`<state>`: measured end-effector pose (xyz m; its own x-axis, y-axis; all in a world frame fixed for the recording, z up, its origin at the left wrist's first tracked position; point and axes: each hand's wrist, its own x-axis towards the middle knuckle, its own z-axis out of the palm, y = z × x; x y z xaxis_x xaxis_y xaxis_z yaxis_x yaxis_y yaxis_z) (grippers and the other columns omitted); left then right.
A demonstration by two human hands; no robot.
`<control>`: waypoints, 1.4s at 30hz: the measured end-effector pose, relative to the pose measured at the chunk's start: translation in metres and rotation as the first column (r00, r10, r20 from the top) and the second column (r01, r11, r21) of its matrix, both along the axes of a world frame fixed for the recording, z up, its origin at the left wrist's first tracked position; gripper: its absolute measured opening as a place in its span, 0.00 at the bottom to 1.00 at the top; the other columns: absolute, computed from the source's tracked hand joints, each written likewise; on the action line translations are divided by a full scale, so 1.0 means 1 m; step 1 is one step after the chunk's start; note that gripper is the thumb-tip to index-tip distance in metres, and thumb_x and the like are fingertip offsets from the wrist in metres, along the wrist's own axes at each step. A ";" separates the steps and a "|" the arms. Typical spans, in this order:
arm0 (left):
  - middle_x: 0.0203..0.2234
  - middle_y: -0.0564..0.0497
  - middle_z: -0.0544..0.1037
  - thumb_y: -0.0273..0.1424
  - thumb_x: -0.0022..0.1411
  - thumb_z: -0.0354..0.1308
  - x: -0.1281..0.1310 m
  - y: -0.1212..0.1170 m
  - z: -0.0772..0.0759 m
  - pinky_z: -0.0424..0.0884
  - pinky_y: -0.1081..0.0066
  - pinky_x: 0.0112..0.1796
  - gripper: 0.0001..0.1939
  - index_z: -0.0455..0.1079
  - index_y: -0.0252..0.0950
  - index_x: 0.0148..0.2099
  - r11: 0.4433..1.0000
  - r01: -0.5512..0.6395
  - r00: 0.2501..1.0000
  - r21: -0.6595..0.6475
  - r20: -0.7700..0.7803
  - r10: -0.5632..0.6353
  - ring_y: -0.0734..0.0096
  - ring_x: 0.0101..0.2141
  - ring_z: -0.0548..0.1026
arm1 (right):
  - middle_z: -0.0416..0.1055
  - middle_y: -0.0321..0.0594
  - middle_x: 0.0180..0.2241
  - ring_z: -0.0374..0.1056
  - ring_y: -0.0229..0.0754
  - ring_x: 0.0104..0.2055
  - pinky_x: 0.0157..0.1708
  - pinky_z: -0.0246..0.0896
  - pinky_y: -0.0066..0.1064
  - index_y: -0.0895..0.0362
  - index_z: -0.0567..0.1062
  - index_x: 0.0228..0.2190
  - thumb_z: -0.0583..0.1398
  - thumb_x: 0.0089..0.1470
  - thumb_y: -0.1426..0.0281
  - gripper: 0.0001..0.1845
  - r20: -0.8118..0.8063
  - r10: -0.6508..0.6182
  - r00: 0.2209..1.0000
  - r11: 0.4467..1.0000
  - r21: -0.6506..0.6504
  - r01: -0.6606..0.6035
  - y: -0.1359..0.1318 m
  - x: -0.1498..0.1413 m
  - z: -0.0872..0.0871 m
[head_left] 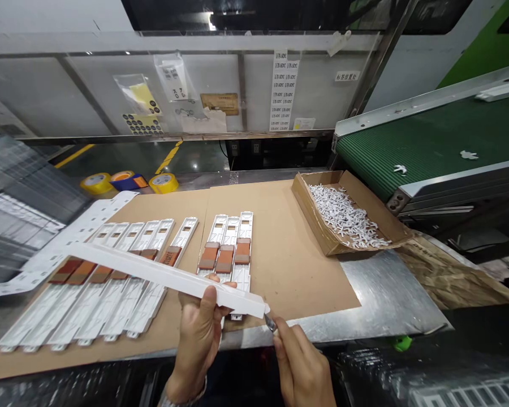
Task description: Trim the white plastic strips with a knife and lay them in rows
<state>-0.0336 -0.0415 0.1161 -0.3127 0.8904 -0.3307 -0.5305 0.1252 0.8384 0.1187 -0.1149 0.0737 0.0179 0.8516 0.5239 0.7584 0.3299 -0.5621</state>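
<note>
A white plastic strip (165,277) is gripped in the left hand (197,339), a small knife blade (270,323) pinched at its end by the right hand (301,362) — one slip could draw blood.

Factory production floor, with a green conveyor belt (424,147), rolls of tape (96,182), a steel table (385,294) and a cardboard box of white plastic pieces (343,217).

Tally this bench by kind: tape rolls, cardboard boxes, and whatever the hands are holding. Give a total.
Tape rolls: 3
Cardboard box: 1
White plastic strip: 1
Small metal blade: 1
Total: 6
</note>
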 end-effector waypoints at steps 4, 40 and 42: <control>0.31 0.50 0.75 0.40 0.47 0.65 0.001 0.000 0.001 0.75 0.64 0.32 0.23 0.62 0.37 0.42 1.000 0.023 1.000 -0.005 -0.007 -0.023 0.63 0.32 0.76 | 0.70 0.44 0.29 0.68 0.40 0.28 0.26 0.64 0.27 0.59 0.68 0.51 0.51 0.59 0.73 0.18 0.020 0.007 1.000 1.000 0.001 -0.007 0.000 0.002 0.002; 0.44 0.49 0.71 0.57 0.34 0.64 0.014 -0.016 -0.008 0.71 0.67 0.31 0.45 0.55 0.51 0.55 0.980 0.131 0.974 0.149 0.163 -0.155 0.61 0.38 0.72 | 0.69 0.36 0.29 0.64 0.38 0.31 0.31 0.55 0.25 0.55 0.73 0.32 0.54 0.57 0.55 0.17 -0.481 0.213 0.851 0.819 -0.387 -0.424 0.036 0.017 0.047; 0.30 0.57 0.70 0.44 0.44 0.66 0.037 -0.017 -0.006 0.67 0.76 0.25 0.30 0.59 0.48 0.47 0.993 -0.009 0.989 0.114 0.146 -0.007 0.76 0.26 0.69 | 0.69 0.38 0.33 0.64 0.39 0.33 0.32 0.57 0.26 0.54 0.71 0.41 0.55 0.53 0.49 0.24 -0.576 0.214 0.789 0.804 -0.355 -0.478 0.032 0.007 0.042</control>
